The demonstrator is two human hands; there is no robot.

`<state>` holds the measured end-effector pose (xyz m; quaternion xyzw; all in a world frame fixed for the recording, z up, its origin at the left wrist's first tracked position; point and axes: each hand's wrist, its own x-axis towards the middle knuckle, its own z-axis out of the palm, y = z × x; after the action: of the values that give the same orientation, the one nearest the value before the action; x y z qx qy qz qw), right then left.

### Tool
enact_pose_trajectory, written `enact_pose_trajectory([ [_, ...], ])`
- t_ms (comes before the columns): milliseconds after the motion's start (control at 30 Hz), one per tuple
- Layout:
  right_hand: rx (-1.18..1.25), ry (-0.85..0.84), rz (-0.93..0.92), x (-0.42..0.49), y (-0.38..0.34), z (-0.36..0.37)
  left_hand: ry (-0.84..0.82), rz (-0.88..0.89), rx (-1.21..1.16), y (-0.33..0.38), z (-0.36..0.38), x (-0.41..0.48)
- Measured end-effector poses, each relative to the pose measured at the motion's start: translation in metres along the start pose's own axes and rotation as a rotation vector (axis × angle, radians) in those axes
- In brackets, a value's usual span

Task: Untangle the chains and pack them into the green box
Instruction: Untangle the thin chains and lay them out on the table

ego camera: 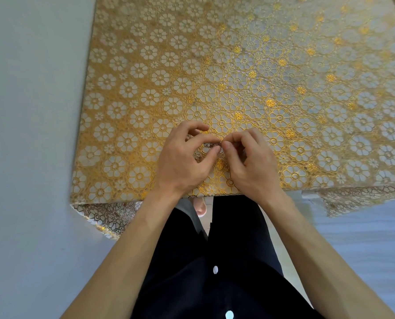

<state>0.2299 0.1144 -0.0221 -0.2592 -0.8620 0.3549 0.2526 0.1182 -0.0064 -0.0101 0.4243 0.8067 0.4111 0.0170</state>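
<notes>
A small silvery tangle of chains (209,145) is pinched between the two hands near the table's 6 o'clock edge. The left hand (185,157) is closed on it with thumb and forefinger from the 9 o'clock side, and the right hand (249,160) is closed on it with its fingertips (226,146) from the 3 o'clock side, the two pinches almost touching. Only a glint of metal is seen between the fingers; how many strands are held cannot be told. The chains are held just above the gold floral tablecloth (260,65). The green box is not seen anywhere in view.

If the strands are pulled apart too sharply, the knot is likely to be drawn tighter, or a fine link could be snapped. If either pinch is loosened, the bundle could be dropped onto the busy gold pattern, where thin metal would be hard to pick out, or it could slide over the near edge toward the floor (31,157). A loose end hidden under the palms could also be caught and re-tangled.
</notes>
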Motion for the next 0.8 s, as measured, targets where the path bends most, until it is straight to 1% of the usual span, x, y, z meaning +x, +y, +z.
enact_pose_trajectory([
  [167, 0.024, -0.003, 0.008, -0.0002, -0.0009, 0.0, 0.011, -0.026, -0.017, -0.0006, 0.0004, 0.0],
  [800, -0.074, 0.008, 0.042, -0.0003, -0.0036, 0.0025, 0.028, -0.105, -0.062, -0.0039, -0.0015, 0.0005],
])
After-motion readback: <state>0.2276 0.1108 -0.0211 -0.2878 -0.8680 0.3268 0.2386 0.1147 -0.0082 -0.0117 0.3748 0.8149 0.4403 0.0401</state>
